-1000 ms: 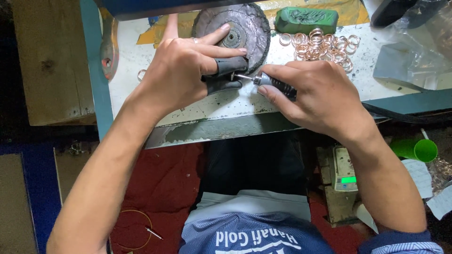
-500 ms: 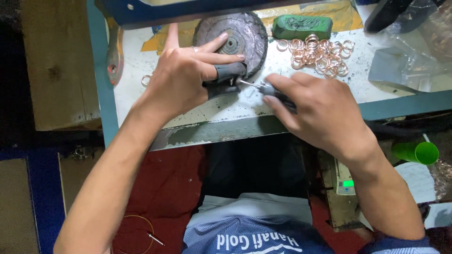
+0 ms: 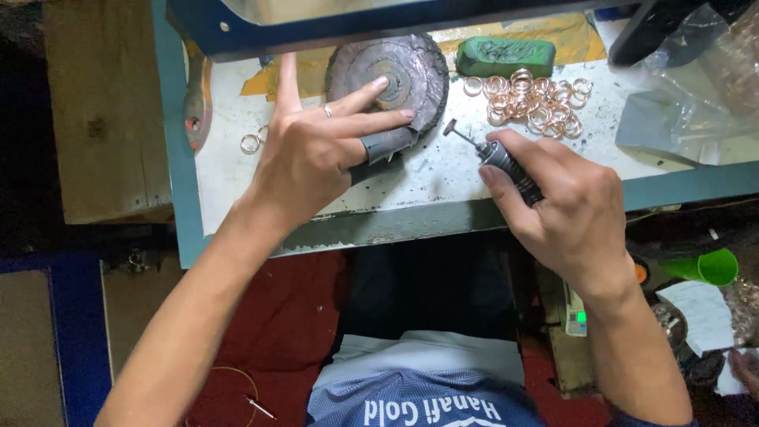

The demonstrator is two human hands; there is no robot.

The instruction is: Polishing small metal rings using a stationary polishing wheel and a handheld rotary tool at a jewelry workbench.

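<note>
The left hand (image 3: 312, 154) lies spread on the bench (image 3: 443, 170), fingers loose and gripping nothing that shows, its fingertips resting on the grey disc (image 3: 391, 75) at twelve o'clock; the thumb wears a grey sleeve (image 3: 383, 146). At three o'clock from it, apart, the right hand (image 3: 565, 209) is closed around a rotary tool (image 3: 506, 162), whose small tip points to ten o'clock, clear of the disc. A heap of rings (image 3: 534, 99) lies at twelve o'clock of the tool, a green bar (image 3: 506, 55) beyond. Two rings (image 3: 253, 141) sit at nine o'clock of the left hand.
</note>
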